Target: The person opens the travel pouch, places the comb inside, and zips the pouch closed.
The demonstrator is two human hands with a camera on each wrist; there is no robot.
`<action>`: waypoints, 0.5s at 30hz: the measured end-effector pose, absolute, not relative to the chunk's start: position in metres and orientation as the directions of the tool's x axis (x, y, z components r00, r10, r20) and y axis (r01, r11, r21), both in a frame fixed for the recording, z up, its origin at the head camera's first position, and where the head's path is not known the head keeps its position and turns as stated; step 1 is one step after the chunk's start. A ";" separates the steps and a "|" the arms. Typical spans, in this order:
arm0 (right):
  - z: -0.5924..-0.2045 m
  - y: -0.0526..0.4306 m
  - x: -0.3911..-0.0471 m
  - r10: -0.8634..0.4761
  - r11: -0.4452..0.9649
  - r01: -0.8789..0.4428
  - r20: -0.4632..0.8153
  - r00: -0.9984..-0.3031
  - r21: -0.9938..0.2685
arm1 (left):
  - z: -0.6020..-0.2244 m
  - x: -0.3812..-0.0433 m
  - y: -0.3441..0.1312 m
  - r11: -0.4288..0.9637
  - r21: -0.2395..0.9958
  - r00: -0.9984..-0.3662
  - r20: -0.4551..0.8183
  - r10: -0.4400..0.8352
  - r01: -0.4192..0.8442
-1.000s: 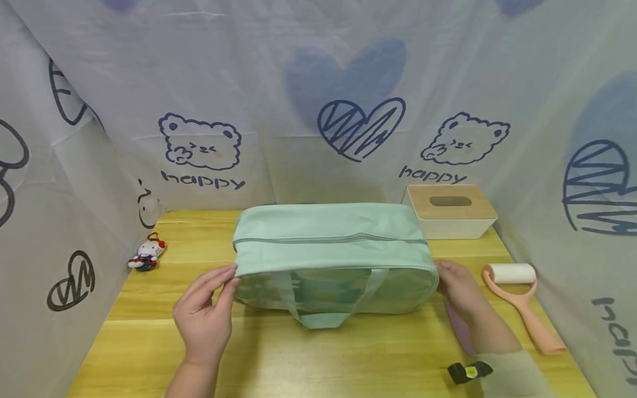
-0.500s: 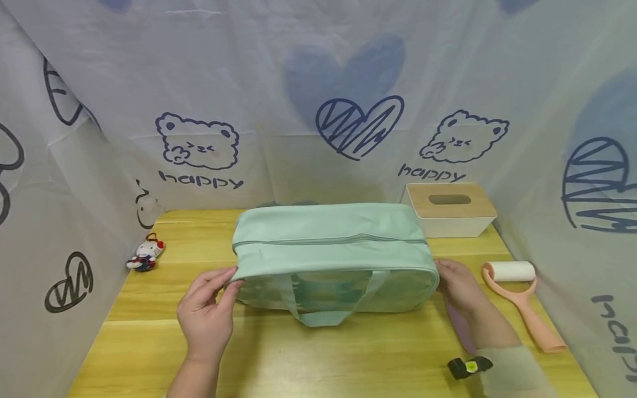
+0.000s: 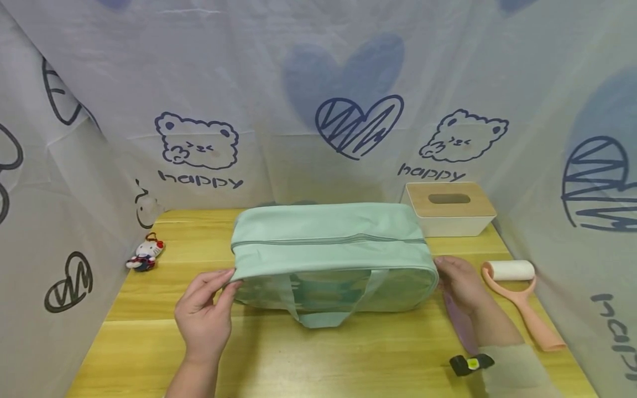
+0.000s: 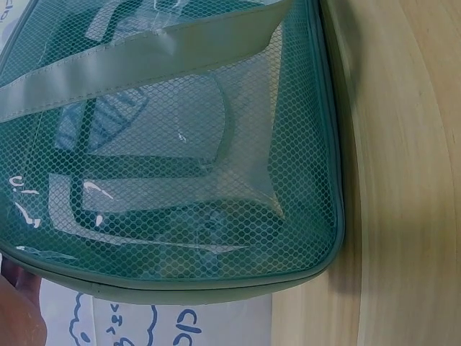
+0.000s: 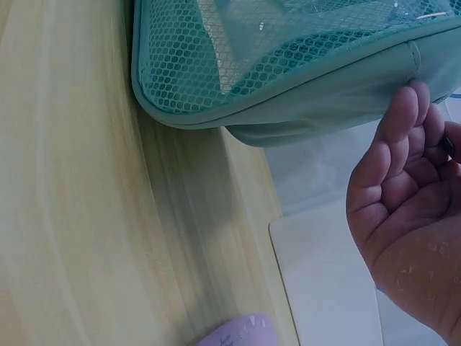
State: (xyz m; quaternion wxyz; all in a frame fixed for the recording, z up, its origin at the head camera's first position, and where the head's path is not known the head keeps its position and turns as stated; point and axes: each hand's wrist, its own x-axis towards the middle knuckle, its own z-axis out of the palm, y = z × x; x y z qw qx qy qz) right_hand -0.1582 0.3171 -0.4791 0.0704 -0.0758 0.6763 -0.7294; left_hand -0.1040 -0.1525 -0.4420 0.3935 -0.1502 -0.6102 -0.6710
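A mint-green zip bag [image 3: 328, 254] with a see-through mesh front sits lengthwise at the middle of the table, its handle [image 3: 325, 319] hanging down in front. Along its top the zip [image 3: 318, 240] runs closed. My left hand [image 3: 206, 309] pinches the bag's left front corner between thumb and fingers. At the opposite end, my right hand [image 3: 460, 284] has curled fingers against the bag's side. In the right wrist view the fingertips [image 5: 414, 94] meet the green end panel, and a small dark piece [image 5: 448, 148] shows between thumb and fingers; I cannot tell what it is.
Behind the bag's right end stands a white tissue box [image 3: 450, 218] with a wooden lid. A peach lint roller [image 3: 534, 320] lies at the right edge, and a lilac object [image 3: 459, 326] is partly under my right forearm. A small plush charm [image 3: 146, 254] sits far left.
Hardly anything differs. Both hands keep their places at the bag's ends, and the right hand has shifted very slightly up.
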 end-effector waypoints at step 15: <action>-0.461 0.321 -0.157 -0.180 0.049 -0.041 0.031 -0.983 -0.998 | -0.443 -0.102 -0.152 0.021 0.685 -0.635 0.687 -0.352 0.729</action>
